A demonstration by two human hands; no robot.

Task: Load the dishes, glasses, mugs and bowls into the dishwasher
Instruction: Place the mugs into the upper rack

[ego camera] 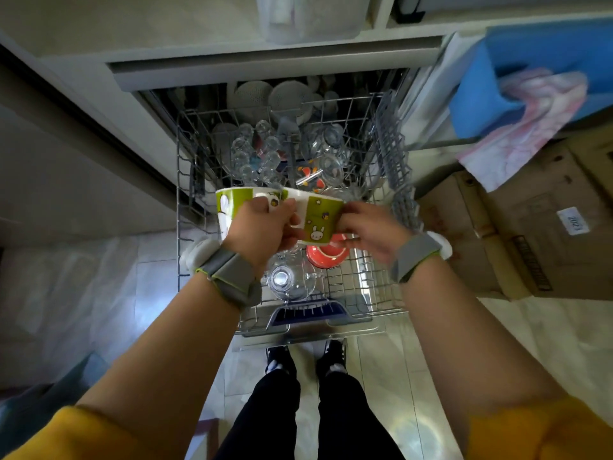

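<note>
Two green-and-white mugs with cartoon rabbits hang above the pulled-out upper rack (pixel 351 287) of the dishwasher. My left hand (pixel 262 227) grips both by their handles: the left mug (pixel 229 210) and the right mug (pixel 315 217). My right hand (pixel 368 227) pinches the right mug at its side. Under the mugs in the rack lie an orange bowl (pixel 326 255) and an upturned clear glass mug (pixel 288 280). Several clear glasses (pixel 262 151) stand further back in the rack.
White plates (pixel 285 94) stand deep in the dishwasher. A grey fold-down shelf (pixel 391 144) lines the rack's right side. Cardboard boxes (pixel 517 227) and a blue bin with a pink cloth (pixel 537 94) sit to the right. My feet (pixel 305 356) are at the rack's front edge.
</note>
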